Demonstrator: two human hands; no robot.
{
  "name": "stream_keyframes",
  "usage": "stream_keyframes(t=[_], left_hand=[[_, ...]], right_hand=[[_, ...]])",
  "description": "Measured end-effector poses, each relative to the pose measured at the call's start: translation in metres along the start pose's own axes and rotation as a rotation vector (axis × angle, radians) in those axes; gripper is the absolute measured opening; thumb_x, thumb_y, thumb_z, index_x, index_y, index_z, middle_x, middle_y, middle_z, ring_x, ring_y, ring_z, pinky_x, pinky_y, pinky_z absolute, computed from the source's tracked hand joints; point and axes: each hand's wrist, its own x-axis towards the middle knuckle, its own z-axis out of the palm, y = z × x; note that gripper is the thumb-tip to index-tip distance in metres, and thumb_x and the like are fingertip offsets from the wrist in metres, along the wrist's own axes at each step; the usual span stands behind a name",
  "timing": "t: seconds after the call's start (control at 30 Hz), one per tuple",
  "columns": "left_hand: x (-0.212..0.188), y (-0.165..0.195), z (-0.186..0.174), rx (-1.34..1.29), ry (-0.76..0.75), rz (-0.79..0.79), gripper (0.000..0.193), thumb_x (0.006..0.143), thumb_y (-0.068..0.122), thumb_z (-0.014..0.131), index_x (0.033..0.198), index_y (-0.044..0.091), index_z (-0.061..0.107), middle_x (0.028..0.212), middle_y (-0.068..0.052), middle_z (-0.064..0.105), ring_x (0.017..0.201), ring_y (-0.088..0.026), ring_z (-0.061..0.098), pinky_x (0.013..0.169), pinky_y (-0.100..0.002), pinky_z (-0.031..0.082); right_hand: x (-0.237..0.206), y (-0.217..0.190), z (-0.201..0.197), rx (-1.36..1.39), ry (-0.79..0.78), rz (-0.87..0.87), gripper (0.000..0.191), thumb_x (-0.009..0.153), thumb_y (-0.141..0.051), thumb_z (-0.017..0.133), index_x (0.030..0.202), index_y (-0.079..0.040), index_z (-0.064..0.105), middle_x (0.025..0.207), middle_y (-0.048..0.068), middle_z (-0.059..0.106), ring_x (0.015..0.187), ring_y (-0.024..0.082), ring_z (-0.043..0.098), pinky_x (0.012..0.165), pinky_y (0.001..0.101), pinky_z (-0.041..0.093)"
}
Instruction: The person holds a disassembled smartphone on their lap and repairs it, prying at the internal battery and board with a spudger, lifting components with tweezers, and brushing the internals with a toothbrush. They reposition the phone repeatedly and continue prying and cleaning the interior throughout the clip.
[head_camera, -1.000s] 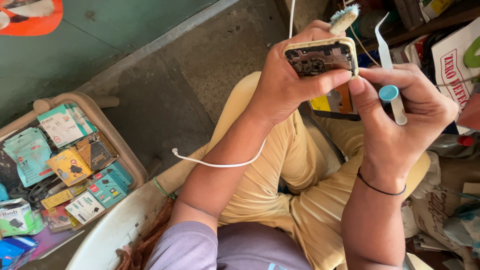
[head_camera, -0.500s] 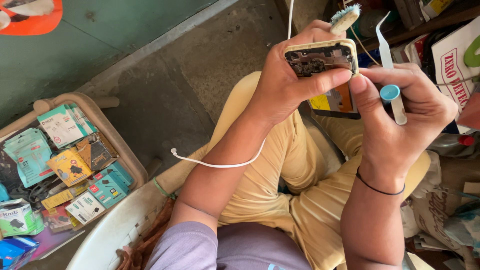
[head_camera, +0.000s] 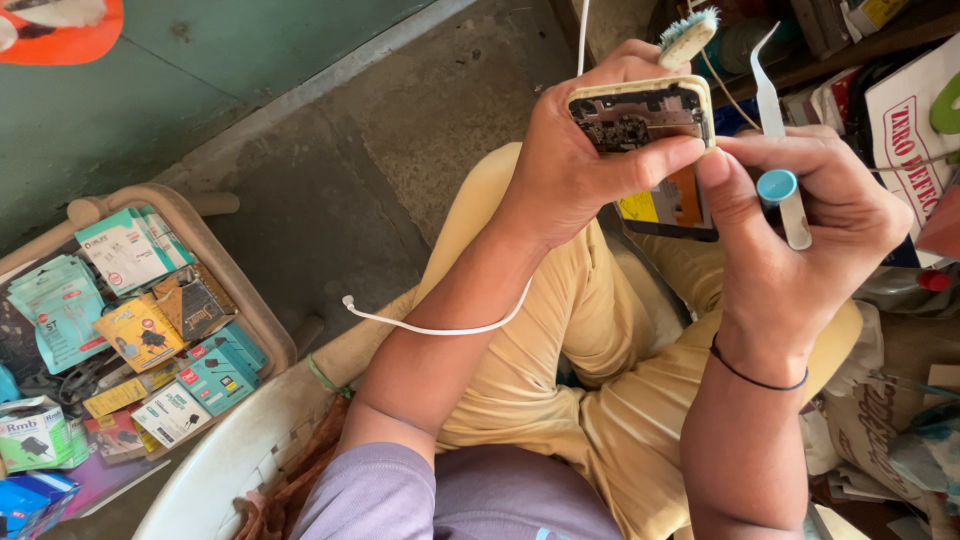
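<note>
Left hand (head_camera: 575, 170) grips opened phone (head_camera: 640, 115) raised above lap, circuit side up, thumb across its lower edge; brush (head_camera: 688, 35) sticks up behind the fingers. Right hand (head_camera: 800, 230) clenched around tweezers (head_camera: 772, 130), thumb tip touching phone's right edge. White cable (head_camera: 440, 325) crosses left forearm. Tray (head_camera: 245, 300) of packets at left.

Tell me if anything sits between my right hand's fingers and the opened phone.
Nothing visible does. The right hand touches the edge of the opened phone, which the left hand grips; tweezers rest in the right hand.
</note>
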Motion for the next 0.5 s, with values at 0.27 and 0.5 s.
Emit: stream_keyframes(t=[0.27, 0.5], left_hand=[[0.0009, 0.0015, 0.0031, 0.087, 0.064, 0.013, 0.011, 0.088, 0.007, 0.077, 0.092, -0.001, 0.07, 0.098, -0.001, 0.063, 0.092, -0.009, 0.061, 0.083, -0.024, 0.051], [0.0022, 0.0031, 0.0056, -0.036, 0.09, -0.113, 0.012, 0.091, 0.005, 0.078, 0.096, -0.002, 0.07, 0.095, 0.0, 0.061, 0.085, -0.007, 0.058, 0.075, -0.023, 0.05]], right_hand=[[-0.0021, -0.0009, 0.0052, 0.003, 0.017, 0.011, 0.012, 0.104, 0.0, 0.083, 0.104, 0.005, 0.072, 0.09, 0.002, 0.067, 0.078, 0.006, 0.056, 0.073, 0.0181, 0.043], [0.0032, 0.0022, 0.0055, -0.032, 0.029, -0.009, 0.012, 0.104, -0.001, 0.084, 0.104, 0.003, 0.073, 0.087, 0.001, 0.066, 0.076, 0.005, 0.054, 0.072, 0.0188, 0.042]])
